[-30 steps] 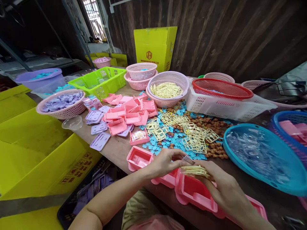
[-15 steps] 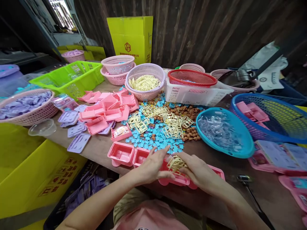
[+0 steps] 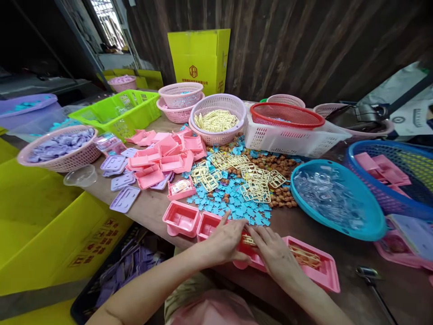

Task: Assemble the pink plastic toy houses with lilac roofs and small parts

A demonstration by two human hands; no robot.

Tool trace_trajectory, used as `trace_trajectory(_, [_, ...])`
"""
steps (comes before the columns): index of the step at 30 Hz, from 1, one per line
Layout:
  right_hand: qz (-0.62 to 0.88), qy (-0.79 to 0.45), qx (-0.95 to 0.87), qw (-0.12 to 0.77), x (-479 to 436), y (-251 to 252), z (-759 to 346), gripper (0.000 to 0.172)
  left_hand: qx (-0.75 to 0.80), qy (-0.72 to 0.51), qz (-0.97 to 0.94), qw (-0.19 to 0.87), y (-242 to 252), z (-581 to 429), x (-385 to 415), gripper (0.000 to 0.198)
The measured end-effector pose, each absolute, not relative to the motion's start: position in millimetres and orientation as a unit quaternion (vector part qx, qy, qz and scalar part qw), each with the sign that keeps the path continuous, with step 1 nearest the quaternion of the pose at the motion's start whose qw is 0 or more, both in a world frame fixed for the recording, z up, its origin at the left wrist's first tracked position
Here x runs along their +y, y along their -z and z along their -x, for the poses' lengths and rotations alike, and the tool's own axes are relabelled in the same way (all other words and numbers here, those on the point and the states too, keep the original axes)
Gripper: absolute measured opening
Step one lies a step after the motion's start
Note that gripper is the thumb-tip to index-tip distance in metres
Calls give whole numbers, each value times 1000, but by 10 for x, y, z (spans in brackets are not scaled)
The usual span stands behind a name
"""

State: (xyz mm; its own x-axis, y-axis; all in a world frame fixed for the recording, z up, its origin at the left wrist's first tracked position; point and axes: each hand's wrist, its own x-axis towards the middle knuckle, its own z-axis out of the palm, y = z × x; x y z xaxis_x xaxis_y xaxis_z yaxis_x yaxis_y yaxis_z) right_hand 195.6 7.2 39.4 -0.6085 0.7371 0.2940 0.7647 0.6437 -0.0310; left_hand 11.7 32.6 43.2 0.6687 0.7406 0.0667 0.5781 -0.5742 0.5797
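Both my hands are at a pink plastic tray near the table's front edge. Cream plastic frames show inside it, between my hands. My right hand has its fingers bent over these frames, its thumb hidden. From the left, my left hand reaches over the tray, fingers extended and thumb apart, fingertips near the frames. Another pink tray, to the right, holds more cream pieces. Left of my hands sits a two-section pink tray, partly covered by my left hand.
Blue pieces, cream frames and brown pieces are heaped ahead. A turquoise basin of clear parts stands at right, beside a blue basket. Pink boxes and purple panels lie left. A dark-handled tool lies front right.
My right hand has lowered the bunch of cream frames into the pink tray. The tray at right with cream pieces has come into fuller view. The camera has turned slightly left.
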Motion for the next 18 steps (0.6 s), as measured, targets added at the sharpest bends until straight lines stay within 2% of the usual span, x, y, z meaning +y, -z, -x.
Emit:
trace_trajectory(6, [434,137,-878,150,-24,-187,-2039,42,367,-159,-886,235,-465,-120,288,75])
trace_trajectory(10, [437,146,-875,148,-3,-31,-2083,48,349,-153,-903,198,-468,-101,255,76])
trace_trajectory(18, [450,-10,-880,154,30,17,-2319,65,349,-130,-915,155,-563,-100,223,76])
